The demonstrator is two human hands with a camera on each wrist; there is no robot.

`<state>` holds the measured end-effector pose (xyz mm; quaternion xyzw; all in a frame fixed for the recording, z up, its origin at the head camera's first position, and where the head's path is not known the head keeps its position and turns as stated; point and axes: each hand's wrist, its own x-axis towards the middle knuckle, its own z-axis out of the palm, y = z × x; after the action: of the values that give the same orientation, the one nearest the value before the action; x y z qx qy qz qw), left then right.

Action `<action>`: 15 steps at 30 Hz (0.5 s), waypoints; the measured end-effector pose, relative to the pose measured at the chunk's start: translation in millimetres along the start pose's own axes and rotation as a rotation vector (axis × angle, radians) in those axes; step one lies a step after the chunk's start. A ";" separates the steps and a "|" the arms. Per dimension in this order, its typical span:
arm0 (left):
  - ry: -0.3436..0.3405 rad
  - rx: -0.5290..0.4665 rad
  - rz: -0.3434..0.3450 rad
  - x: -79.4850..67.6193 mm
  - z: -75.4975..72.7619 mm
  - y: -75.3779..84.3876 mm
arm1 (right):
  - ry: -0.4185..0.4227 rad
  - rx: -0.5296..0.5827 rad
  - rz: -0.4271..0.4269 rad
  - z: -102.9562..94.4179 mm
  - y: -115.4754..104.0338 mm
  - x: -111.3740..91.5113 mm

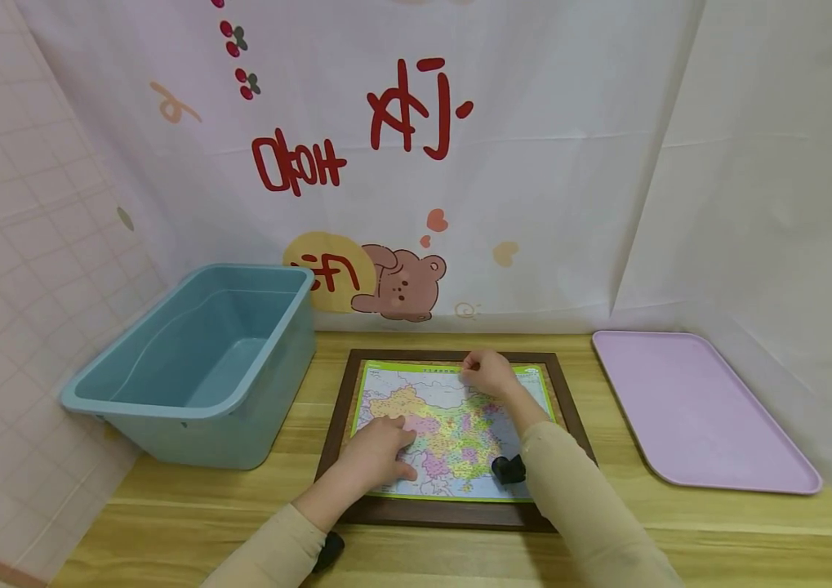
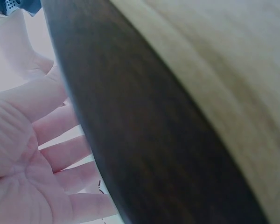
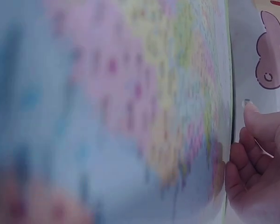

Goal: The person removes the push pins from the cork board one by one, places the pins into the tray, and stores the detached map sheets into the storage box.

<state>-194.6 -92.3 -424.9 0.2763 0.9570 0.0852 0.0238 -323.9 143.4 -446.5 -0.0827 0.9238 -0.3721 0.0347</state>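
A colourful map (image 1: 452, 392) with a green border lies inside a dark brown wooden frame (image 1: 445, 514). A strip of brown, cork-like backing shows around the map. My left hand (image 1: 375, 453) rests on the map's left part, palm down with fingers spread; the left wrist view shows these straight fingers (image 2: 70, 154) beyond the frame's dark edge. At the map's top edge, right of its middle, is my right hand (image 1: 491, 374). Its fingers (image 3: 245, 158) curl against the map, thumb raised close to them. Whether a small thing sits between thumb and fingertips, I cannot tell.
To the left stands a deep blue-green plastic tub (image 1: 261, 408). A flat lilac tray (image 1: 702, 408) lies on the right. The wood-grain table (image 1: 298, 498) meets a white printed cloth (image 1: 533, 204) behind the frame.
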 end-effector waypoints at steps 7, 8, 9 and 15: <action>-0.004 -0.005 0.001 -0.4 -0.8 0.6 | -0.004 -0.042 -0.058 -9.4 -0.7 -7.1; -0.004 -0.009 0.000 -0.6 -1.0 0.8 | -0.007 -0.043 -0.065 -10.4 -0.5 -7.7; -0.004 -0.009 -0.001 -0.5 -0.9 0.9 | -0.008 -0.044 -0.072 -11.4 -0.5 -8.4; 0.002 -0.003 -0.001 0.2 1.6 -1.2 | 0.004 -0.065 -0.119 -15.8 2.6 -11.2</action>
<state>-195.2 -92.9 -426.7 0.2756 0.9571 0.0868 0.0230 -315.2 158.0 -436.9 -0.1379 0.9289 -0.3436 0.0080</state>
